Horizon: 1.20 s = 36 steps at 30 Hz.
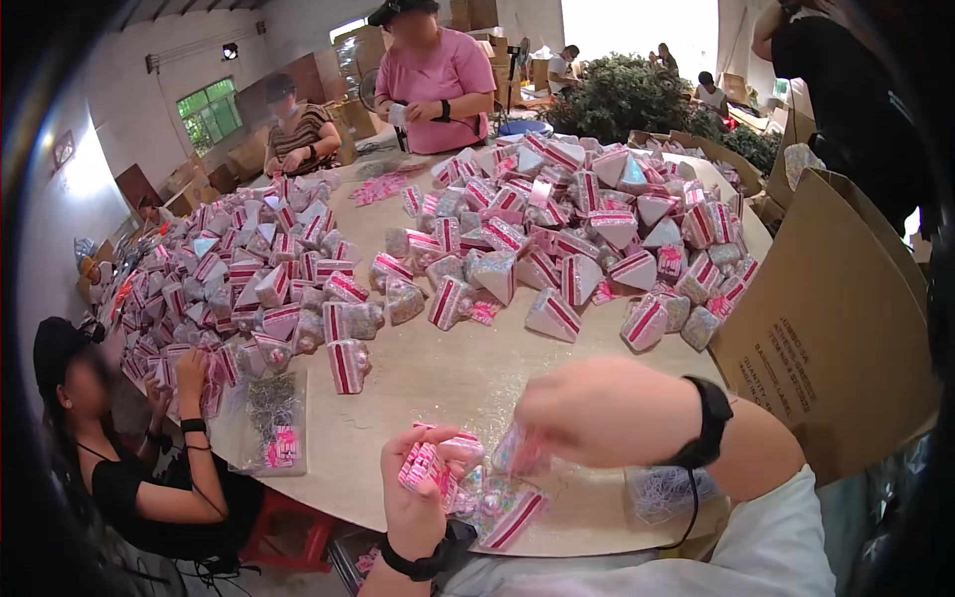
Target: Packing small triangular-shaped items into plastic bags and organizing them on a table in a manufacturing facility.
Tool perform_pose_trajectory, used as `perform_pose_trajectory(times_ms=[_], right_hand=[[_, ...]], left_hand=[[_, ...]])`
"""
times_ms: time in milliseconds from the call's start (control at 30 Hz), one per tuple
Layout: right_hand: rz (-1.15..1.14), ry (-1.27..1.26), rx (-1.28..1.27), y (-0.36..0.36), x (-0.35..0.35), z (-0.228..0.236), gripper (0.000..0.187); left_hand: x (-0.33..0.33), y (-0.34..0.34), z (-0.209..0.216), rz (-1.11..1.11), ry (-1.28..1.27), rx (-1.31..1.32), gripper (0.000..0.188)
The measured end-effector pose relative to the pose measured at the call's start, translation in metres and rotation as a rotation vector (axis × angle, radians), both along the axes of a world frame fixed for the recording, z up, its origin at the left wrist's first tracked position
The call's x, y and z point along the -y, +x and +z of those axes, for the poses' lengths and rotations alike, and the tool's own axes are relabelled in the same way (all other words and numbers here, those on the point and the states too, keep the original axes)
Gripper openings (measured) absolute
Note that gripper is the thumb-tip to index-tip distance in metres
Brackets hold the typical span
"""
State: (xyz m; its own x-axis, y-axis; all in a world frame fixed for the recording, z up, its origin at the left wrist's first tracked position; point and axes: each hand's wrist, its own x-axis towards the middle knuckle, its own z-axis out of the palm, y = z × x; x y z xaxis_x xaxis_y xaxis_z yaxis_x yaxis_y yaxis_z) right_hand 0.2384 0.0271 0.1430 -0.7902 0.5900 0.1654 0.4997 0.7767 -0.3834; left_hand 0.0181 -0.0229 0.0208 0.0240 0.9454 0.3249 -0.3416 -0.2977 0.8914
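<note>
At the near table edge, my left hand (420, 497) is closed around several small pink printed tags (426, 468). Right beside it lies a cake-slice-shaped ornament (515, 517) with glittery sides and a dark pink stripe; another striped slice shows partly behind my left fingers. My right hand (607, 413) reaches in from the right, its fingers bent down and pinched over a glittery part next to the slice. Motion blur hides exactly what those fingertips grip.
Large heaps of cake-slice ornaments (537, 214) cover the table's far and left parts. A clear tray (298, 438) of thin silver pieces lies left; a clear bag of silver loops (671, 493) lies by my right forearm. A cardboard box (826, 328) stands right. Co-workers sit and stand around the table.
</note>
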Motion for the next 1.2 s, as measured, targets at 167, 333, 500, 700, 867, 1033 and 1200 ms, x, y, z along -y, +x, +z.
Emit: perform_pose_trajectory(times_ms=[167, 333, 500, 700, 867, 1033, 1200], right_hand=[[0.102, -0.094, -0.091, -0.033, 0.016, -0.022, 0.015], [0.011, -0.032, -0.236, -0.05, 0.016, -0.044, 0.018], [0.016, 0.182, -0.15, -0.05, 0.021, -0.054, 0.019], [0.102, 0.373, -0.291, -0.046, 0.021, -0.068, 0.024], [0.152, 0.404, -0.255, -0.037, 0.023, -0.064, 0.026], [0.079, 0.342, -0.37, -0.04, 0.024, -0.069, 0.027], [0.081, 0.316, -0.411, -0.038, 0.025, -0.062, 0.031]], left_hand=[[0.012, 0.011, 0.002, -0.052, -0.016, -0.087, 0.083], [0.014, 0.011, 0.005, -0.097, -0.083, -0.045, 0.09], [0.018, 0.018, 0.013, -0.173, -0.109, -0.026, 0.1], [0.019, 0.018, 0.008, -0.191, -0.014, -0.06, 0.102], [0.025, 0.004, 0.016, -0.316, -0.059, -0.258, 0.078], [0.024, 0.014, 0.019, -0.257, -0.254, -0.438, 0.018], [0.03, 0.012, 0.013, -0.187, -0.245, -0.371, 0.024]])
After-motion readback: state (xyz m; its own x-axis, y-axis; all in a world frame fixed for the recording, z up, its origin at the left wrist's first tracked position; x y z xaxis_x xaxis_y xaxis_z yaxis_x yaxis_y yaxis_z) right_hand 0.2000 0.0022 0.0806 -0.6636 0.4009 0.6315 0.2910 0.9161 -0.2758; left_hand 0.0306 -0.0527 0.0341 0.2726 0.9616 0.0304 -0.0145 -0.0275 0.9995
